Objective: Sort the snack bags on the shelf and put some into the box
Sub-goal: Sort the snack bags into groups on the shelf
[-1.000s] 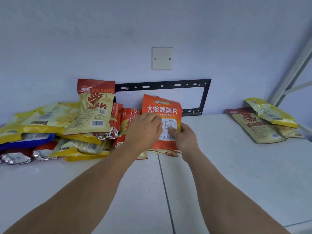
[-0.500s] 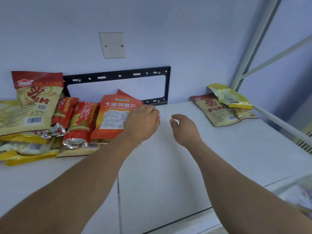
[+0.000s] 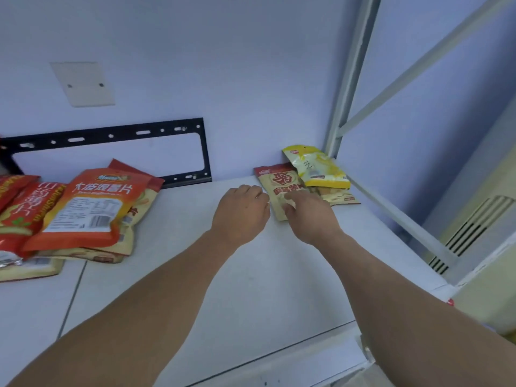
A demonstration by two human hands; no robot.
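A white shelf (image 3: 251,275) runs along a pale wall, with a black bracket (image 3: 111,135) fixed behind it and a grey upright post (image 3: 346,79) at the right end. In the head view — the only one — a tan bag (image 3: 279,182) lies flat near the right corner with a yellow bag (image 3: 318,166) resting partly on top. The right hand (image 3: 310,216) is over the tan bag's near edge, fingers curled; whether it actually grips the bag I cannot tell. The left hand (image 3: 241,212) sits just beside the bag, fingers curled, holding nothing visible. An orange bag (image 3: 86,208) tops the pile at left. No box shows. These bags look light, puffy, slick and crushable — best pinched at a sealed edge or lifted with both palms.
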